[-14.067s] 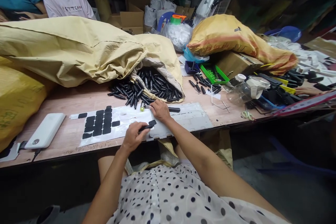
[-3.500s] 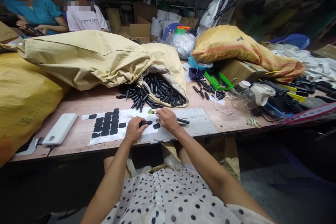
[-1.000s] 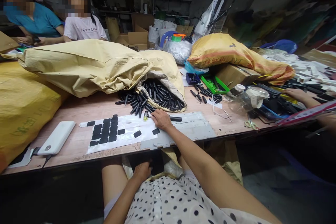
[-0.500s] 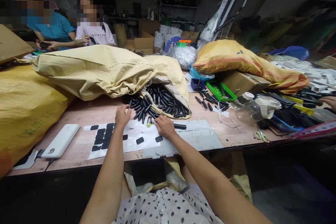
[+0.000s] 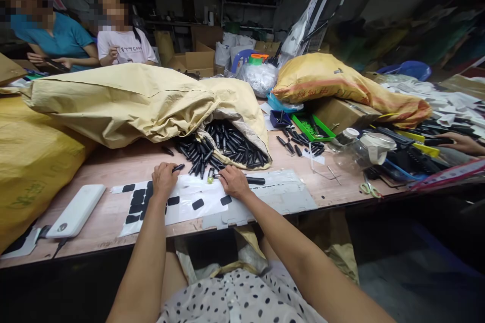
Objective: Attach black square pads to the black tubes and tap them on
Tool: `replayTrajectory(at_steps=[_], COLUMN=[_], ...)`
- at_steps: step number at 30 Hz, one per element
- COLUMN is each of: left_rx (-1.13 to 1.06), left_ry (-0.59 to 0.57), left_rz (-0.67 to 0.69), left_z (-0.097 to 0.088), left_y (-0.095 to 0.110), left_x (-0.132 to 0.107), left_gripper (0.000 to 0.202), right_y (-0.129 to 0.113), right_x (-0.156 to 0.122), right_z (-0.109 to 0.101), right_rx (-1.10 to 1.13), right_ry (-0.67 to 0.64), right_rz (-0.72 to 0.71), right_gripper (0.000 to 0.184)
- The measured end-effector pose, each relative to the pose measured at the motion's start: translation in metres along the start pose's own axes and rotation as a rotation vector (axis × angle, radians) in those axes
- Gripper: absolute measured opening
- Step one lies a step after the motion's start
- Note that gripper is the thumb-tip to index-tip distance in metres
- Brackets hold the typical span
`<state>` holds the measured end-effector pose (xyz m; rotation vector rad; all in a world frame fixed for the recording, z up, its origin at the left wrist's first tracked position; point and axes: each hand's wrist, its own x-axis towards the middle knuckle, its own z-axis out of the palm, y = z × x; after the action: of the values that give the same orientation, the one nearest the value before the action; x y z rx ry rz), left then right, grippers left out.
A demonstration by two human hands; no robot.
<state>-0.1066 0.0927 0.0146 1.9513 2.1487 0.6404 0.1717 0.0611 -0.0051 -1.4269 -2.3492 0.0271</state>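
My left hand point(image 5: 164, 179) is closed on a small black cylindrical part point(image 5: 178, 167), whose end sticks out to the right of the fingers. A pile of similar black parts point(image 5: 197, 155) spills from the mouth of a tan sack just beyond both hands. My right hand point(image 5: 234, 182) is wrapped round the shaft of a small mallet point(image 5: 256, 180). Its clear yellowish head shows to the left of the hand and its black grip to the right. Under the hands lies a white sheet point(image 5: 182, 212) with black rounded pads point(image 5: 197, 204) on it, partly covered by my left forearm.
A tan sack point(image 5: 125, 101) lies across the table, with a yellow sack point(image 5: 38, 161) and white power bank point(image 5: 77, 212) at left. To the right are a green tray point(image 5: 312, 128), clear jug point(image 5: 364, 156) and scissors point(image 5: 369, 189). Two people sit opposite; another person's hand point(image 5: 462, 142) reaches in at right.
My left hand has drawn back from the pile, down and left, with a black part in its fingers. My right hand stays on the mallet. The view has shifted slightly.
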Motion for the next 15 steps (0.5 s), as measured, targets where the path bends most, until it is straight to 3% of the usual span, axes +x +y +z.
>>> replayTrajectory(at_steps=[4, 8, 11, 15], left_rx=[-0.094, -0.245, -0.259, -0.265], left_ry=[0.0, -0.195, -0.243, -0.226], left_rz=[0.087, 0.294, 0.311, 0.319], left_z=[0.002, 0.017, 0.027, 0.031], left_y=[0.006, 0.031, 0.043, 0.043], left_x=[-0.035, -0.065, -0.075, -0.073], left_gripper=[0.026, 0.027, 0.027, 0.025], right_y=[0.0, 0.001, 0.002, 0.003], right_x=[0.001, 0.001, 0.001, 0.004], right_z=[0.0, -0.001, -0.001, -0.001], right_rx=[-0.007, 0.0, 0.008, 0.003], right_ry=[-0.008, -0.02, -0.028, -0.04], right_rz=[-0.006, -0.005, 0.011, 0.03], right_gripper=[0.02, 0.02, 0.021, 0.021])
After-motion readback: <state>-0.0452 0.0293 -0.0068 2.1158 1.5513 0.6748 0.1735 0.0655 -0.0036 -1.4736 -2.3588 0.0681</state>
